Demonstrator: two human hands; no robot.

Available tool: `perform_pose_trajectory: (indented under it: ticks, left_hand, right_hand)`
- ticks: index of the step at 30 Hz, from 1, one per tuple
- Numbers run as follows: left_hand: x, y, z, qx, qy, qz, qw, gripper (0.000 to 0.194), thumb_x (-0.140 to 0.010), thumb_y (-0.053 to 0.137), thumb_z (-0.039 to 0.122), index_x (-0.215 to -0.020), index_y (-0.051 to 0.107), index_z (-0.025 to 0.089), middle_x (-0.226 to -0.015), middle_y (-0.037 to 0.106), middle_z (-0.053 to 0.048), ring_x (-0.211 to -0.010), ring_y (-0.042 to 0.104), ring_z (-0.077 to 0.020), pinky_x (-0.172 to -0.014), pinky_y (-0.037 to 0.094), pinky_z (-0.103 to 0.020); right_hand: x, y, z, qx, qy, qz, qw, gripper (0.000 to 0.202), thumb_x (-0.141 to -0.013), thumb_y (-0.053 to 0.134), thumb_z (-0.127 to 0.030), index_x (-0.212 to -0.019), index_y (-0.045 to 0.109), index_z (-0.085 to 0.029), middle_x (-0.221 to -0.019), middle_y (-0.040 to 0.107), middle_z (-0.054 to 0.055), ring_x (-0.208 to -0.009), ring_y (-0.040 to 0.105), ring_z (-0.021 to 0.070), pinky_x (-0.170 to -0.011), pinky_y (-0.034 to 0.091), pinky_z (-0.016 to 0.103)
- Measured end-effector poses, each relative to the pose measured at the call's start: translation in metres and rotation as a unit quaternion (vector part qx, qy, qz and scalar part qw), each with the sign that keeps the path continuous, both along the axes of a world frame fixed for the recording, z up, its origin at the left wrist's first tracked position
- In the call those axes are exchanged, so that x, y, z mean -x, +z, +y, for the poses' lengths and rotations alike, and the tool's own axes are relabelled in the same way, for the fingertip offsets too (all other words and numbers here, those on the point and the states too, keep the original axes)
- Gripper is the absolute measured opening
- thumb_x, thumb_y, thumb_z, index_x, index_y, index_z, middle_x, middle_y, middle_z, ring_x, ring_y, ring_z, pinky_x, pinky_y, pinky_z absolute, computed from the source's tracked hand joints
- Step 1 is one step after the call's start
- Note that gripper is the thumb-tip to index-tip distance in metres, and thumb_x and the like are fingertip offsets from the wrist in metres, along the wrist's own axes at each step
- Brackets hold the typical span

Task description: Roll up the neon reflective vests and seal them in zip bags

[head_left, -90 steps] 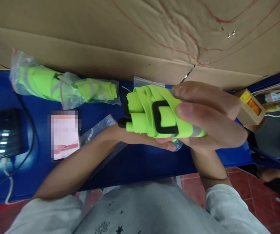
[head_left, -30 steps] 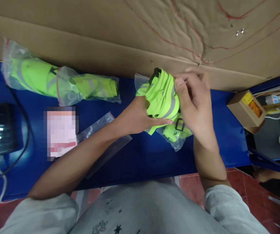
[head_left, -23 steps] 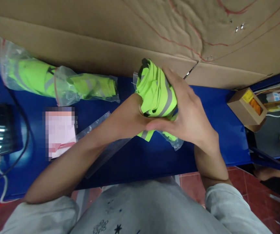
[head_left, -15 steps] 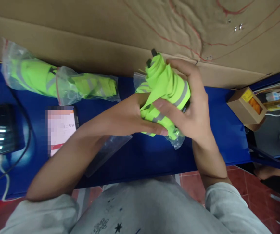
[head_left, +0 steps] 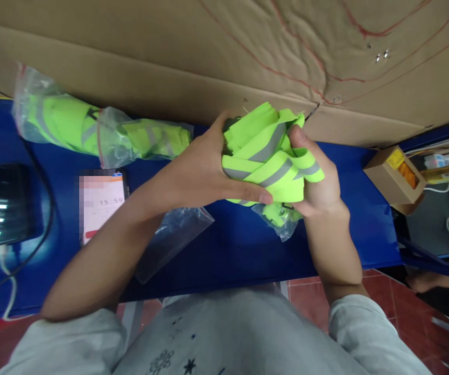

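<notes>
My left hand [head_left: 209, 174] is wrapped around the left side of a bundle of neon yellow-green reflective straps [head_left: 265, 161] with grey stripes, its thumb across the front. On the right side, my right hand [head_left: 322, 179] grips the same bundle, thumb at the top and most fingers hidden behind it. The bundle is folded in loops and held above the blue table [head_left: 357, 224]. Below it lies more green strap in a clear plastic bag [head_left: 283, 229]. A flat clear zip bag [head_left: 181, 239] rests partly under my left forearm.
Two bagged green strap bundles, one [head_left: 62, 122] overlapping the other [head_left: 154, 136], lie along the cardboard wall [head_left: 131, 78]. At left are a phone [head_left: 103, 205], a dark glossy device [head_left: 0, 205] and cables. A small cardboard box [head_left: 394, 177] stands right; beyond it shows another person's limb [head_left: 433, 281].
Between my hands the bundle has turned, so its black end pieces no longer show at the top and folded strap loops face me. My right thumb has moved up to the bundle's upper right.
</notes>
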State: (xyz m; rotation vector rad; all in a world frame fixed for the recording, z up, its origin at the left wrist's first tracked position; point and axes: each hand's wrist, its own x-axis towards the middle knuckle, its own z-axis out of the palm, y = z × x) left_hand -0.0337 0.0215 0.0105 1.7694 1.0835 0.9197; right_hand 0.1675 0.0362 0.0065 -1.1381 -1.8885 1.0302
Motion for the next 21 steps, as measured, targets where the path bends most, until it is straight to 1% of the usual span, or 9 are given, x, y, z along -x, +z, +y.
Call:
perform_pose_trajectory:
  ticks: [3, 5, 7, 9, 11, 13, 15, 18, 21]
  left_hand:
    - [-0.005, -0.009, 0.004, -0.026, 0.003, -0.074, 0.997, 0.101, -0.062, 0.093, 0.064, -0.135, 0.042, 0.017, -0.139, 0.063, -0.012, -0.125, 0.062, -0.0299, -0.104, 0.052, -0.040]
    - [-0.009, -0.016, 0.008, -0.034, 0.008, -0.095, 0.995, 0.095, -0.064, 0.092, 0.064, -0.132, 0.043, 0.018, -0.140, 0.063, -0.011, -0.126, 0.061, -0.0295, -0.106, 0.051, -0.041]
    - [-0.013, -0.022, 0.011, -0.050, 0.017, -0.115, 0.992, 0.091, -0.063, 0.091, 0.067, -0.126, 0.045, 0.019, -0.138, 0.064, -0.010, -0.125, 0.061, -0.0288, -0.106, 0.050, -0.041]
    - [-0.015, -0.024, 0.012, -0.073, 0.052, -0.108, 0.990, 0.086, -0.064, 0.089, 0.070, -0.119, 0.047, 0.020, -0.130, 0.067, -0.009, -0.120, 0.062, -0.0268, -0.105, 0.050, -0.041]
    - [-0.015, -0.024, 0.010, -0.075, 0.090, -0.061, 0.991, 0.083, -0.065, 0.088, 0.070, -0.115, 0.047, 0.019, -0.117, 0.069, -0.007, -0.110, 0.064, -0.0246, -0.098, 0.052, -0.040]
    - [-0.013, -0.022, 0.007, -0.061, 0.093, -0.001, 0.994, 0.084, -0.063, 0.090, 0.067, -0.117, 0.048, 0.018, -0.109, 0.069, -0.006, -0.100, 0.067, -0.0240, -0.089, 0.055, -0.039]
    - [-0.010, -0.018, 0.002, -0.073, 0.069, 0.029, 0.995, 0.090, -0.062, 0.091, 0.065, -0.123, 0.048, 0.016, -0.117, 0.066, -0.009, -0.103, 0.068, -0.0259, -0.086, 0.057, -0.038]
    - [-0.003, -0.005, -0.005, -0.143, 0.032, 0.024, 0.989, 0.106, -0.063, 0.088, 0.071, -0.143, 0.042, 0.018, -0.149, 0.049, -0.015, -0.134, 0.056, -0.0319, -0.096, 0.058, -0.038]
    - [0.003, 0.011, -0.012, -0.196, 0.027, 0.030, 0.980, 0.111, -0.066, 0.081, 0.079, -0.154, 0.038, 0.027, -0.162, 0.037, -0.010, -0.152, 0.038, -0.0336, -0.102, 0.057, -0.039]
  right_hand:
    - [0.002, -0.002, 0.001, 0.039, 0.040, 0.047, 0.997, 0.060, -0.106, 0.028, -0.064, -0.111, 0.075, -0.027, -0.099, 0.079, 0.002, -0.107, 0.075, 0.0222, -0.088, 0.063, 0.036]
    - [0.005, 0.000, -0.006, 0.056, 0.028, 0.079, 0.995, 0.055, -0.104, 0.037, -0.067, -0.114, 0.073, -0.027, -0.099, 0.078, 0.001, -0.096, 0.076, 0.0212, -0.079, 0.062, 0.033]
    - [0.006, 0.003, -0.015, -0.009, -0.044, 0.047, 0.998, 0.052, -0.103, 0.044, -0.068, -0.104, 0.073, -0.026, -0.086, 0.074, 0.000, -0.081, 0.072, 0.0195, -0.070, 0.058, 0.031]
    - [0.004, 0.008, -0.021, -0.108, -0.141, -0.021, 0.984, 0.049, -0.102, 0.048, -0.067, -0.099, 0.072, -0.025, -0.077, 0.070, 0.000, -0.073, 0.068, 0.0183, -0.069, 0.054, 0.031]
    - [0.000, 0.014, -0.022, -0.170, -0.172, -0.057, 0.969, 0.046, -0.100, 0.052, -0.066, -0.111, 0.070, -0.025, -0.092, 0.074, 0.003, -0.084, 0.071, 0.0193, -0.078, 0.056, 0.031]
    - [-0.003, 0.018, -0.019, -0.174, -0.113, -0.057, 0.977, 0.053, -0.099, 0.053, -0.068, -0.130, 0.063, -0.026, -0.122, 0.073, 0.006, -0.112, 0.071, 0.0222, -0.095, 0.057, 0.032]
    - [-0.004, 0.018, -0.016, -0.143, -0.031, -0.049, 0.988, 0.061, -0.097, 0.056, -0.068, -0.139, 0.057, -0.024, -0.137, 0.066, 0.007, -0.133, 0.062, 0.0257, -0.109, 0.054, 0.038]
    - [0.000, 0.010, -0.016, -0.074, 0.027, -0.009, 0.997, 0.064, -0.093, 0.064, -0.067, -0.141, 0.053, -0.025, -0.139, 0.065, 0.006, -0.133, 0.061, 0.0271, -0.113, 0.054, 0.045]
    - [0.005, -0.001, -0.024, -0.037, 0.054, 0.083, 0.994, 0.066, -0.092, 0.065, -0.068, -0.144, 0.048, -0.031, -0.143, 0.062, 0.004, -0.133, 0.062, 0.0249, -0.114, 0.055, 0.045]
